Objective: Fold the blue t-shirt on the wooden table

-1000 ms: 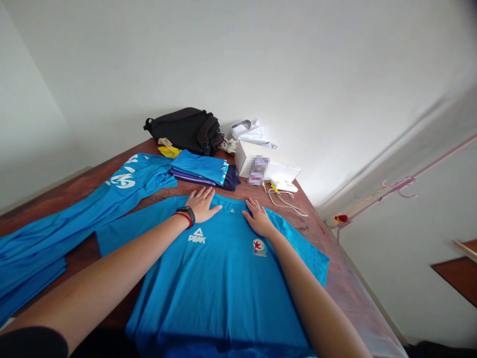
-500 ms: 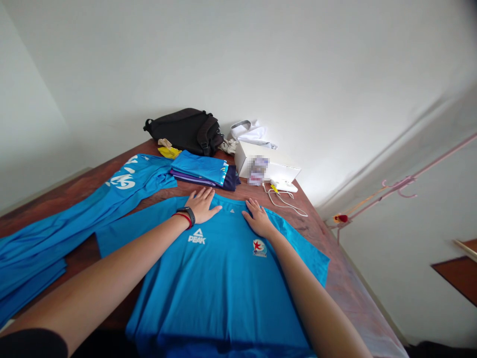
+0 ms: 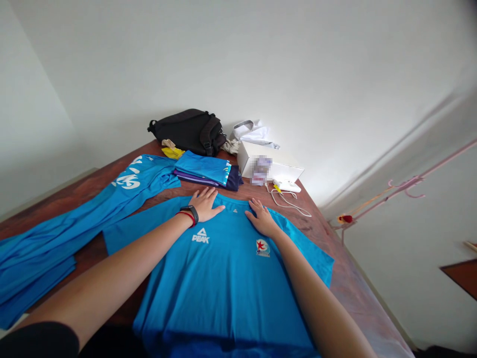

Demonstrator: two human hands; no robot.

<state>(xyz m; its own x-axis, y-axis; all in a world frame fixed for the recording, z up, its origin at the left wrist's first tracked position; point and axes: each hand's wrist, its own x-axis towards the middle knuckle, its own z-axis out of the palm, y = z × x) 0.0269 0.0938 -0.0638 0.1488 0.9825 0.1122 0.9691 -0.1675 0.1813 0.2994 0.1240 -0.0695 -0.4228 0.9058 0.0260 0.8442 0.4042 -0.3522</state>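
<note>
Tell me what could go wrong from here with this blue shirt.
The blue T-shirt could get mixed up with the similar blue garments lying just past its sleeve. The watch on the left wrist might snag the fabric if the left hand slides across it. The white cable near the right hand could catch on that hand and drag.

Home room: folded clothes [image 3: 203, 171], black bag [image 3: 188, 132], wooden table [image 3: 87, 199]

Black bag [image 3: 188, 132]; white box [image 3: 248, 159]; white cable [image 3: 286, 201]; folded blue clothes [image 3: 201, 166]; wooden table [image 3: 89, 199]
</note>
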